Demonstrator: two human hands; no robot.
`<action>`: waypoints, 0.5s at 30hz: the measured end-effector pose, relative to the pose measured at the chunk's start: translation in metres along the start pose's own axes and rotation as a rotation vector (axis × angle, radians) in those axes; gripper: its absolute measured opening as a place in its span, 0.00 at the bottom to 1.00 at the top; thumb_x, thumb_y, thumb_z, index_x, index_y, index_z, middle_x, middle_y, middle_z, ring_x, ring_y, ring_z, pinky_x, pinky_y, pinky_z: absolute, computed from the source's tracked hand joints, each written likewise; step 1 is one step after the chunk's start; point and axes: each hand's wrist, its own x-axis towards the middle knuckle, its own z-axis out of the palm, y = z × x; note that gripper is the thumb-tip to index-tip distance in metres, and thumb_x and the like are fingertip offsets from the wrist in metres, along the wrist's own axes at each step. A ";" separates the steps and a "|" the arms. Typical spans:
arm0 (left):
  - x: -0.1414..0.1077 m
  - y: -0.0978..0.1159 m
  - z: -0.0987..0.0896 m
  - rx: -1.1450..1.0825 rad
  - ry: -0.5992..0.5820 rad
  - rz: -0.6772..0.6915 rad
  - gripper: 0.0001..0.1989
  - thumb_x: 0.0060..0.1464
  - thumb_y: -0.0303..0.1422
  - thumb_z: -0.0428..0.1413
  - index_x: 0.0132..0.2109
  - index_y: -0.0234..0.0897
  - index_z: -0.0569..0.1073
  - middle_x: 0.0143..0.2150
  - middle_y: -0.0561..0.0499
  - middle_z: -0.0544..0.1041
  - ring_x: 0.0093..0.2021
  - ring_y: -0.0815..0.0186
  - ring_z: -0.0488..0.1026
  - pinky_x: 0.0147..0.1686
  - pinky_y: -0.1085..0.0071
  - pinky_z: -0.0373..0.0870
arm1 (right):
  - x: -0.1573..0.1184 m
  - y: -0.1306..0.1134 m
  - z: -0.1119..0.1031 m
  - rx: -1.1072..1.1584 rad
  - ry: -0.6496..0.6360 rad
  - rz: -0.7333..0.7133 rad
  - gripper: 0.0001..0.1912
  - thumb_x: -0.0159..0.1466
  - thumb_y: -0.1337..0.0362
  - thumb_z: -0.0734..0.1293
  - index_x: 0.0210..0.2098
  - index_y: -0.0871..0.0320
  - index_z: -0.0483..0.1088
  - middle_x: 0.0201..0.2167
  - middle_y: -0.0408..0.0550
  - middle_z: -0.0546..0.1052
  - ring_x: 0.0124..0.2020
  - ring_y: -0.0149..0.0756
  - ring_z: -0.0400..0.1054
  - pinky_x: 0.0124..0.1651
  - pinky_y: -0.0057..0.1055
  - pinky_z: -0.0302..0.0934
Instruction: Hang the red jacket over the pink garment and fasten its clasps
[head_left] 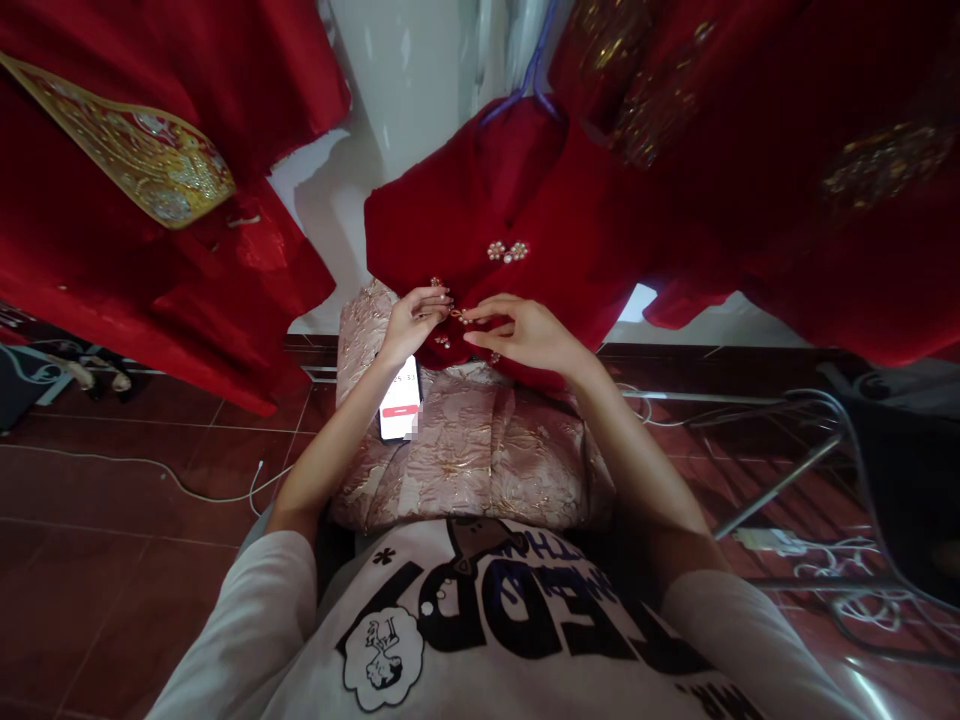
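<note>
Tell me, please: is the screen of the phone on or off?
On: the phone glows bright white, with dark digits and a red bar.

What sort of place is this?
Probably a dress shop or sewing room: a red garment with beaded flower clasps and a blue hanger at its neck, plus a gold-decorated red garment to the left.

Lettered T-shirt; lit phone
Across the T-shirt, "TEDDY" in large black letters — the smaller blue lettering unclear; on the phone, "25" and "33" — its red button's label too small to read
</note>
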 end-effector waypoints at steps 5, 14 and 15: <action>0.000 0.003 -0.002 0.002 0.038 0.023 0.13 0.54 0.22 0.63 0.47 0.34 0.79 0.50 0.43 0.83 0.50 0.60 0.82 0.58 0.57 0.78 | 0.008 0.019 0.018 0.029 0.029 -0.071 0.40 0.58 0.35 0.71 0.59 0.57 0.76 0.63 0.59 0.67 0.59 0.49 0.71 0.63 0.51 0.72; -0.004 0.011 0.002 -0.005 0.173 0.096 0.09 0.55 0.28 0.67 0.44 0.34 0.83 0.44 0.45 0.85 0.43 0.61 0.84 0.50 0.61 0.82 | 0.012 0.027 0.028 -0.064 0.080 -0.098 0.47 0.59 0.28 0.66 0.63 0.56 0.72 0.65 0.59 0.66 0.61 0.51 0.69 0.63 0.53 0.72; -0.004 0.011 0.002 0.006 0.176 0.108 0.09 0.55 0.27 0.67 0.44 0.34 0.84 0.44 0.45 0.85 0.43 0.61 0.84 0.50 0.62 0.83 | 0.012 0.027 0.027 -0.071 0.074 -0.100 0.47 0.59 0.28 0.65 0.63 0.55 0.72 0.65 0.59 0.66 0.61 0.51 0.69 0.62 0.52 0.73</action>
